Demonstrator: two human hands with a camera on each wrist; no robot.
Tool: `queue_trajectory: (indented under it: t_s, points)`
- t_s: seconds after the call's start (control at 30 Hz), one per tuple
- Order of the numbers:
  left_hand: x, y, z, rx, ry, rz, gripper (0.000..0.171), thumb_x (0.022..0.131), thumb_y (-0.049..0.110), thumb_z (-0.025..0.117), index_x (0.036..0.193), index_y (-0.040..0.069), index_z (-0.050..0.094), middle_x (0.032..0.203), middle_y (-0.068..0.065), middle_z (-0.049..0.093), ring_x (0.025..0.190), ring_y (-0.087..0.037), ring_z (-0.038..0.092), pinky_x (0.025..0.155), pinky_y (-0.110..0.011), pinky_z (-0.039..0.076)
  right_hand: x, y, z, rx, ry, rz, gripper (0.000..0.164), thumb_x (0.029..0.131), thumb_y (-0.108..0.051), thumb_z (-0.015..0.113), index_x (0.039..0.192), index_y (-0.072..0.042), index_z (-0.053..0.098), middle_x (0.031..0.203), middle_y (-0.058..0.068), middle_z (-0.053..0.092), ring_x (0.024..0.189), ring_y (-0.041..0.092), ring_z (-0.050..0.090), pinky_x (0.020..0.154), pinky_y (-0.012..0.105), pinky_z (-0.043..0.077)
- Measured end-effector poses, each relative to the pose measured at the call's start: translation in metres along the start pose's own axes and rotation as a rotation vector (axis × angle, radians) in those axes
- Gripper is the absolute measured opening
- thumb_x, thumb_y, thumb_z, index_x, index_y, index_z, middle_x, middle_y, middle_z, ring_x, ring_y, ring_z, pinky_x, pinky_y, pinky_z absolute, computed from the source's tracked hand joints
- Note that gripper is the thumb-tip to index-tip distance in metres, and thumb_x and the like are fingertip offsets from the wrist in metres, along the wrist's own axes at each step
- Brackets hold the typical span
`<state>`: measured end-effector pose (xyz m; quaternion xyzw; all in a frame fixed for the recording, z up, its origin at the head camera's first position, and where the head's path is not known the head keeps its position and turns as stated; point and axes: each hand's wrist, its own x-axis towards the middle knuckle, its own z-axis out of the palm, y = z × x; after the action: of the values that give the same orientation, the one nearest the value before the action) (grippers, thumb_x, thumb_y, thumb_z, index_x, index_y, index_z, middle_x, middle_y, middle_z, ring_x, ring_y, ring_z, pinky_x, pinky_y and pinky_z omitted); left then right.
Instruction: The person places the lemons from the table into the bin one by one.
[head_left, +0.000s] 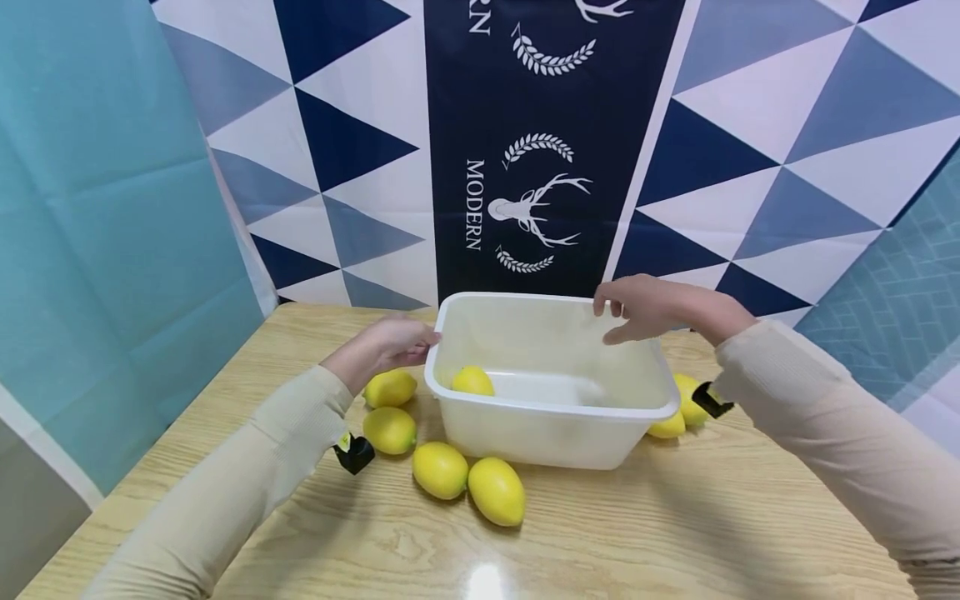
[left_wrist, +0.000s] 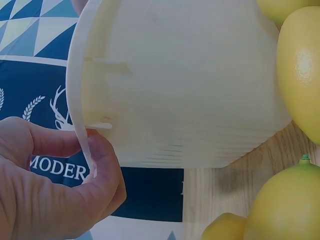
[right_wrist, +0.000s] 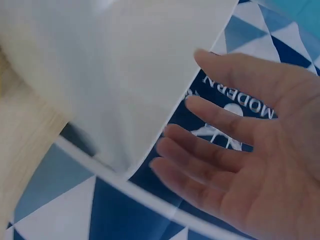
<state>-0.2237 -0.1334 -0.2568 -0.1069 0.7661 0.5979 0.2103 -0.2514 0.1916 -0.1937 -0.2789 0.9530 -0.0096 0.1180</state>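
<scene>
A white plastic tub (head_left: 555,429) stands on the wooden table, with one lemon (head_left: 472,381) inside at its left end. My left hand (head_left: 393,343) pinches the tub's left rim; in the left wrist view the thumb and curled forefinger (left_wrist: 107,170) meet around that edge. Over the right back part of the tub hovers my right hand (head_left: 645,308), holding nothing. Its fingers are spread and slightly bent, near the rim, in the right wrist view (right_wrist: 210,150); whether they touch it I cannot tell.
Two lemons (head_left: 389,430) lie left of the tub and two more (head_left: 497,492) in front of it. At its right side, lemons (head_left: 688,400) lie partly hidden by the tub and my right sleeve. A patterned cloth (head_left: 360,167) hangs behind the table (head_left: 405,550).
</scene>
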Motion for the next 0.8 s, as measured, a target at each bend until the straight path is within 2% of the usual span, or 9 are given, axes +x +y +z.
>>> queue_trajectory:
  t_s: [0.13,0.3,0.57,0.8]
  points:
    - [0.000,0.000,0.000,0.001,0.001,0.004,0.039,0.095,0.008,0.053,0.132,-0.005,0.050,0.118,-0.013,0.056,0.088,-0.013,0.058,0.090,-0.023,0.055,-0.016,0.017,0.006,0.029,0.136,0.000,0.037,0.085,-0.021,0.070,0.116,-0.003,0.060,0.108,0.017,0.064,0.095,0.027,0.061,0.080,0.044,0.055]
    - [0.000,-0.001,0.000,-0.003,0.004,0.002,0.039,0.095,0.008,0.053,0.132,-0.005,0.050,0.115,-0.011,0.056,0.084,-0.012,0.057,0.081,-0.018,0.056,-0.036,0.037,0.017,0.067,0.239,0.032,0.033,0.086,-0.019,0.068,0.113,-0.001,0.060,0.105,0.016,0.065,0.095,0.027,0.063,0.080,0.046,0.056]
    - [0.000,0.000,0.000,-0.008,0.009,-0.002,0.038,0.095,0.008,0.053,0.132,-0.005,0.050,0.122,-0.014,0.055,0.093,-0.014,0.059,0.099,-0.027,0.051,-0.056,0.060,0.045,0.061,0.319,0.070,0.038,0.084,-0.018,0.070,0.113,0.002,0.056,0.100,0.017,0.065,0.090,0.028,0.063,0.073,0.042,0.057]
    - [0.001,0.001,0.000,0.022,0.020,-0.006,0.036,0.096,0.011,0.054,0.130,-0.002,0.052,0.130,-0.015,0.054,0.096,-0.016,0.059,0.090,-0.022,0.054,-0.060,0.065,0.075,0.085,0.355,0.034,0.038,0.082,-0.016,0.072,0.111,0.004,0.058,0.102,0.019,0.065,0.089,0.029,0.063,0.070,0.040,0.058]
